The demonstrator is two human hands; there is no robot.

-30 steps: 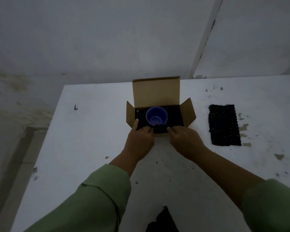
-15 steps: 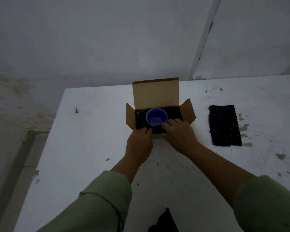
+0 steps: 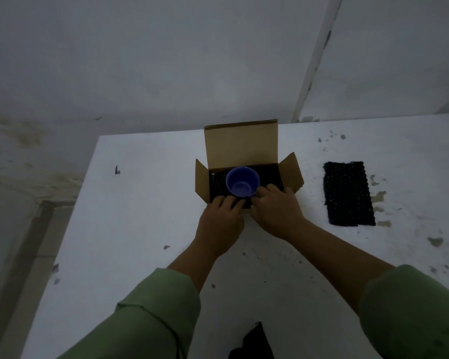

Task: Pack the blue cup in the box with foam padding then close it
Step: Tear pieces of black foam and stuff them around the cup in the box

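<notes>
In the middle of the head view, a small brown cardboard box [image 3: 246,177] stands on the white stained table [image 3: 130,229], with its back lid upright and both side flaps spread outward. The round blue plastic cup [image 3: 242,182] sits upright inside it, on a black bumpy foam lining [image 3: 217,183]. The left hand [image 3: 222,221] rests at the near edge of the box with the fingers curled onto the foam; if it pinches the foam, I cannot tell. The right hand [image 3: 276,209] lies over the near right part, its fingers bent beside the cup; its grip is also hidden.

The step seems to be seating the cup firmly in the padding. To do it well, press the foam evenly around the cup, keep the cup upright, and do not crush the flaps.

At the right of the frame, a second black foam sheet [image 3: 347,194] lies flat, well apart; it probably goes on top before closing.
</notes>
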